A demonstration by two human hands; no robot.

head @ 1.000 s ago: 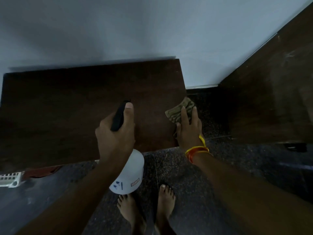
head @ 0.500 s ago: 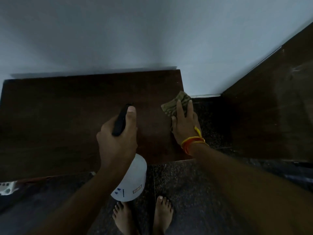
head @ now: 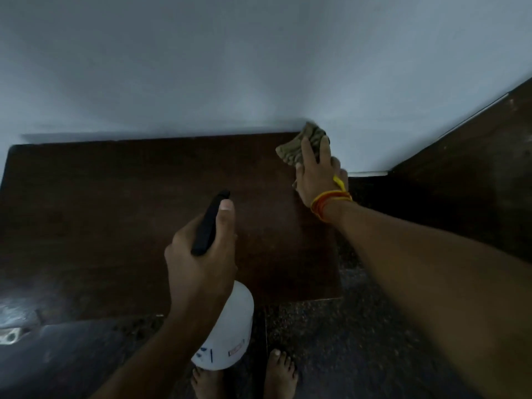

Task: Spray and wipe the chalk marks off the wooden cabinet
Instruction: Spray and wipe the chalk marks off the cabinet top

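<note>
Gripping the black trigger head (head: 211, 223) of a white spray bottle (head: 227, 329), the left hand (head: 201, 254) is curled closed around it, thumb laid along the top, nozzle aimed toward 12 o'clock. Small blue marks and a red-edged label sit low on the bottle's side, too small and blurred to read; what the bottle holds cannot be seen through its cloudy wall. The right hand (head: 318, 174), with yellow and red threads (head: 331, 200) round the wrist, is spread flat, fingers pressing a crumpled olive-brown cloth (head: 302, 148) onto the dark wooden cabinet top (head: 115, 220). The cloth lies at the top's far right corner, about 1 o'clock from the bottle, beside the pale wall (head: 259, 67). No chalk marks can be made out in the dim light. Bare feet (head: 280, 375) stand on speckled dark floor (head: 345, 341) at 6 o'clock.
</note>
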